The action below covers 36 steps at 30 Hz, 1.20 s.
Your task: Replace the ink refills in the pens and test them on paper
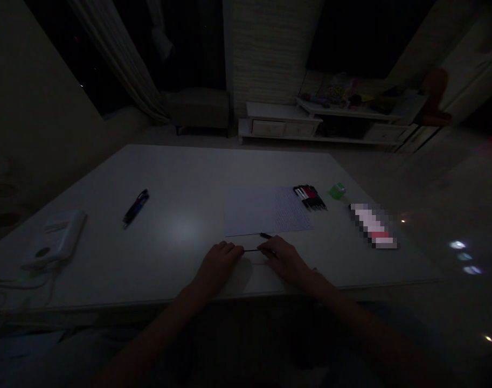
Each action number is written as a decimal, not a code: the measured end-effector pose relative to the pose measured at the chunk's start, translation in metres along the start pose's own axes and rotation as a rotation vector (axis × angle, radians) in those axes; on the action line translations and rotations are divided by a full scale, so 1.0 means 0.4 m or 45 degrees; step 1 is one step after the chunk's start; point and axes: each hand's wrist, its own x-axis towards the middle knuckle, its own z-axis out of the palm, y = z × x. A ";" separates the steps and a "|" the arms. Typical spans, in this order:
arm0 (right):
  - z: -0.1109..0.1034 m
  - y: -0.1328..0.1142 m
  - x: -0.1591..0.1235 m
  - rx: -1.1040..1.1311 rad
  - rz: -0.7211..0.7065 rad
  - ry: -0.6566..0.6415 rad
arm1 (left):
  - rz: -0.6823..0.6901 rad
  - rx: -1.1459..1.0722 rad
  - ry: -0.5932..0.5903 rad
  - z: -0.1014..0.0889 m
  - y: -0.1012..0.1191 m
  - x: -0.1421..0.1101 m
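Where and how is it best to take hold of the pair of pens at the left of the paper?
Probably across the middle of the pair of pens, from above, with fingers closing on the outer long sides. The pens lie flat and close together on the table, long, narrow and slanted, so turn the grip to suit.

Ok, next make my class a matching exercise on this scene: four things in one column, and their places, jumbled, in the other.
Things
1. Thin dark rod
2. White box
3. Small green container
4. Pair of pens

Places
a. On the table, between its left end and the paper
b. Right of the row of pens
c. Between left hand and right hand
d. At the table's left end, beside cables

Right pairs: 1-c, 2-d, 3-b, 4-a
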 end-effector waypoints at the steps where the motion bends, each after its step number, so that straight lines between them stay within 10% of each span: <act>1: 0.004 -0.003 0.001 0.009 0.002 0.001 | 0.009 0.005 -0.007 0.000 0.003 0.000; 15: -0.047 0.068 0.026 -0.411 0.333 0.073 | -0.067 -0.054 0.124 0.009 -0.022 0.000; 36: -0.040 0.019 0.006 -0.194 0.132 -0.009 | -0.035 -0.049 0.107 0.013 -0.016 0.011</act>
